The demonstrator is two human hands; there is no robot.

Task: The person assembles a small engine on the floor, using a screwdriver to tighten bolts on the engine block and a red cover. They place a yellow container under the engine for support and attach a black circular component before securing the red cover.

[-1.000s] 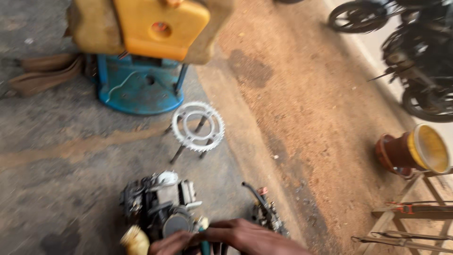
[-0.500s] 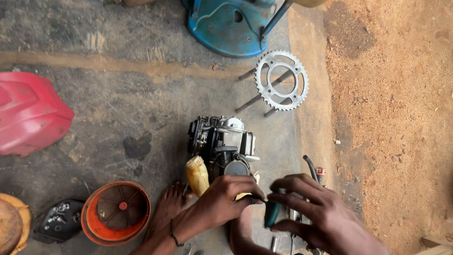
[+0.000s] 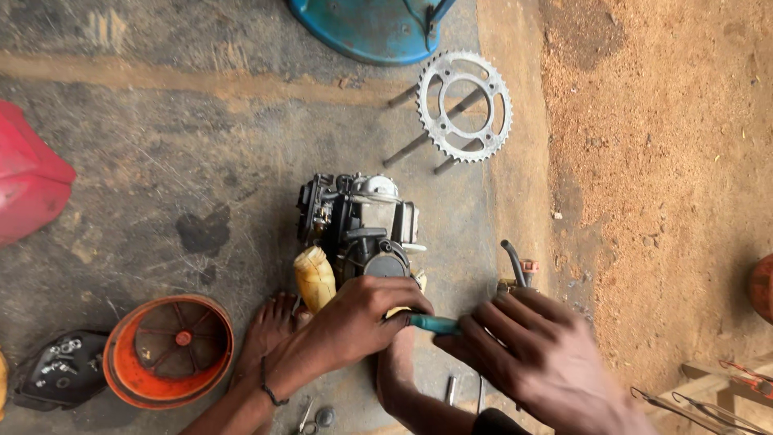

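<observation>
A small dark engine block sits on the concrete floor in the middle of the view. My left hand is closed over its near end and over the front of a teal-handled tool. My right hand grips the back of the same handle, just right of the engine. A yellowish plastic bottle leans against the engine's left side. My bare foot rests on the floor beside it. The tool's tip is hidden under my left hand.
A toothed metal sprocket lies on several rods beyond the engine. A blue tub stands at the top edge. At the lower left sit an orange round bowl and a black tray of bolts; a red plastic cover is farther left. Sandy ground runs along the right.
The view has tilted down from the blue tub and sprocket to the engine. Both hands have come up to the engine and closed on the teal-handled tool.
</observation>
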